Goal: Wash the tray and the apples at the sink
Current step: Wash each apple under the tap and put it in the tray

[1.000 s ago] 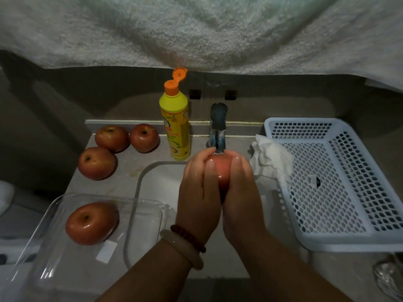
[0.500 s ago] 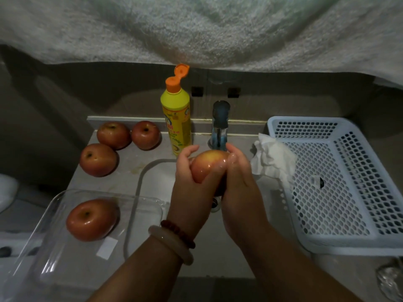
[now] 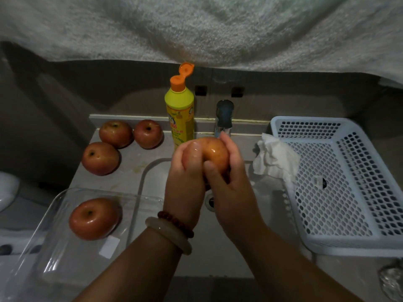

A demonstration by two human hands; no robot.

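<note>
Both hands hold one wet red-yellow apple over the sink, just below the tap. My left hand grips its left side with fingers curled over the top. My right hand grips its right side, thumb across the front. A clear glass tray sits at the lower left with one wet apple in it. Three more apples lie on the counter left of the sink.
A yellow dish-soap bottle with its orange cap flipped open stands left of the tap. A white perforated basket fills the right side, with a crumpled white cloth over its left rim. A pale towel hangs overhead.
The apple has turned in my hands and risen slightly. My fingers have shifted around it, exposing more of its top.
</note>
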